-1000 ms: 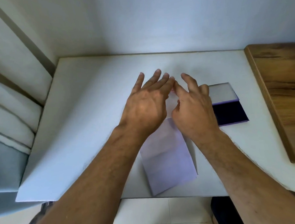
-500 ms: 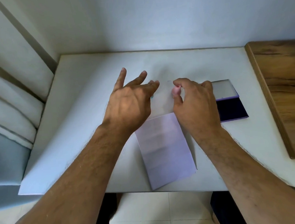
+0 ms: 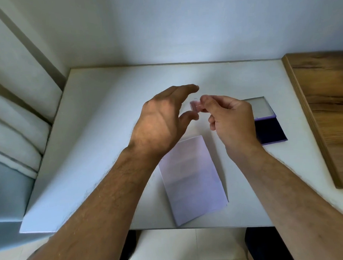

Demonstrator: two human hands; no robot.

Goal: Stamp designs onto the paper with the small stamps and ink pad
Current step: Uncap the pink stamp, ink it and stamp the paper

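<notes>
A folded sheet of pale lilac paper (image 3: 192,178) lies near the front edge of the white table (image 3: 100,144). My right hand (image 3: 231,119) is raised above the table and pinches a small pink stamp (image 3: 195,105) between thumb and fingertips. My left hand (image 3: 162,122) hovers just to its left, fingers apart and curved, thumb close to the stamp, holding nothing. An open ink pad (image 3: 270,130) with a dark blue pad and a grey lid lies flat to the right, partly hidden behind my right hand.
A wooden board or tabletop (image 3: 327,111) adjoins the table on the right. White cushions (image 3: 12,140) sit to the left. A plain wall rises behind the table. Tiled floor shows below the front edge.
Both hands have lifted off the paper. My right hand has picked up the pink stamp and raised it; my left hand has swung left, then turned back with fingers toward the stamp.
</notes>
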